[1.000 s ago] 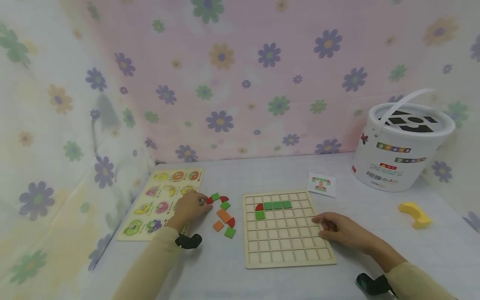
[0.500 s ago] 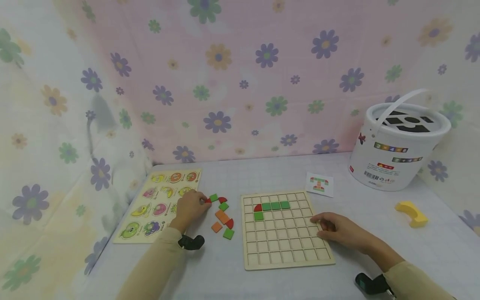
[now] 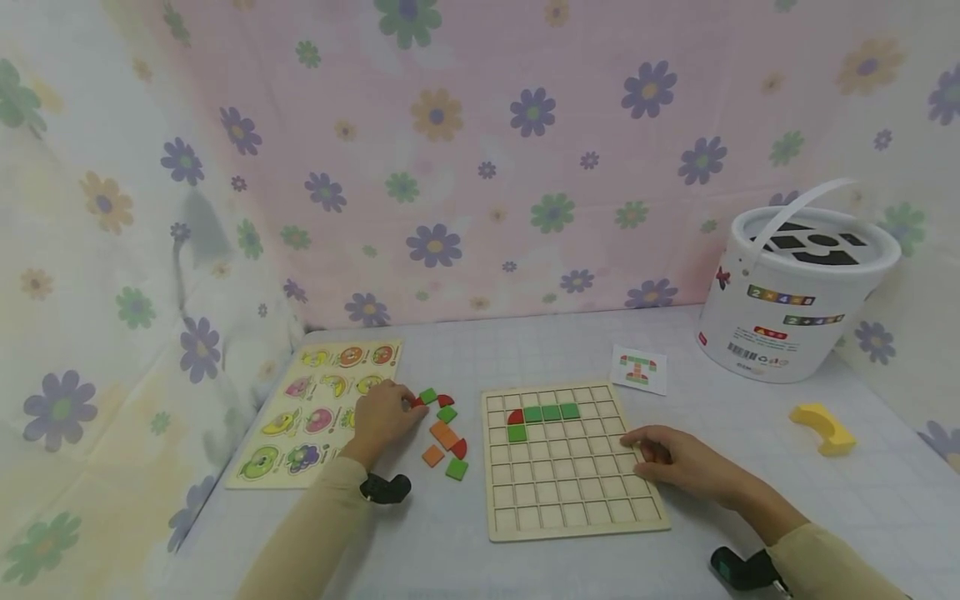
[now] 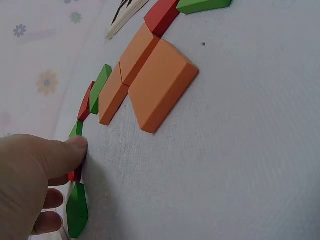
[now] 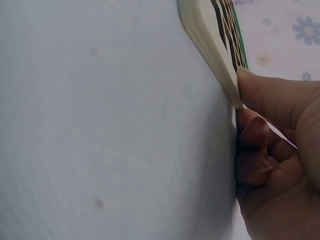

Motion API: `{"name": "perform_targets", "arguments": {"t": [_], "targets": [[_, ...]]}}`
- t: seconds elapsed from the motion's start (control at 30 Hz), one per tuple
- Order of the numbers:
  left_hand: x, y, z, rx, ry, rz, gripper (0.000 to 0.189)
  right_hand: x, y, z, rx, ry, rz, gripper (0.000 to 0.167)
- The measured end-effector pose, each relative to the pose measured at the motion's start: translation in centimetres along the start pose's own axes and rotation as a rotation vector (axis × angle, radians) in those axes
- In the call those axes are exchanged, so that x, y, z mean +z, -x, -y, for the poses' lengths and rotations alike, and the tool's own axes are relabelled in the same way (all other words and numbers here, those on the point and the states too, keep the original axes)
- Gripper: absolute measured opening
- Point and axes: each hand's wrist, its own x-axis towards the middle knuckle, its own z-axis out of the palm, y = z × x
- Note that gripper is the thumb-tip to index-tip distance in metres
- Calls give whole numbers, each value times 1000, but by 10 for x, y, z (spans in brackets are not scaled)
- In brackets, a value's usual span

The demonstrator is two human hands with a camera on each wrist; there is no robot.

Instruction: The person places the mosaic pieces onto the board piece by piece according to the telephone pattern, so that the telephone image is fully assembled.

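Note:
In the head view my left hand (image 3: 384, 419) is at the upper left of a loose group of flat wooden tiles. Its thumb and fingers pinch a red quarter-circle tile (image 4: 75, 175), mostly covered by the thumb in the left wrist view. A green tile (image 4: 77, 212) lies just below it there. Around the group are more green tiles (image 3: 457, 468), red quarter-circles (image 3: 446, 401) and orange tiles (image 3: 432, 455). My right hand (image 3: 682, 462) grips the right edge of a wooden grid board (image 3: 577, 500). Several green tiles (image 3: 551, 412) and one red quarter-circle (image 3: 516, 416) sit in its upper-left cells.
Behind the grid board lies a small pattern card (image 3: 639, 369). A white lidded bucket (image 3: 772, 333) stands at the back right, with a yellow arch block (image 3: 825, 429) in front of it. A fruit picture board (image 3: 318, 400) lies at the left, partly under my left hand.
The head view has shifted slightly. My left fingers have moved a little right, closer over the red tile; my right hand stays on the board's edge.

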Motion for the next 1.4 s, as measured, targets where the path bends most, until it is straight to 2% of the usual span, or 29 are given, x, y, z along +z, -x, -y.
{"name": "perform_targets", "arguments": {"t": [0.2,0.33,0.47,0.57,0.67,0.8,0.9,0.97,1.17,1.4], "targets": [[0,1,-4,7,-11,-14,25,0,1,-3,2,-2,1,47],[-3,2,-12,6,6,-55,27,-1,3,-4,8,0,4,48],[-12,-4,-33,105,52,-141,27,-3,4,-3,24,12,-1,48],[-14,-10,-57,213,81,-164,24,-3,3,-2,22,16,-6,48],[-10,-12,-85,305,112,-144,22,-2,3,-2,19,15,-7,48],[-1,-13,-125,396,105,-61,24,0,2,-3,35,10,-5,48],[4,-15,-151,452,61,2,24,0,1,-4,32,13,-1,47],[6,-18,-164,500,25,21,23,0,0,-4,24,24,-1,47],[12,-25,-192,600,-27,59,21,0,-2,-1,30,39,1,46],[19,-21,-209,625,-74,130,22,-1,0,-1,33,28,-4,44]]}}
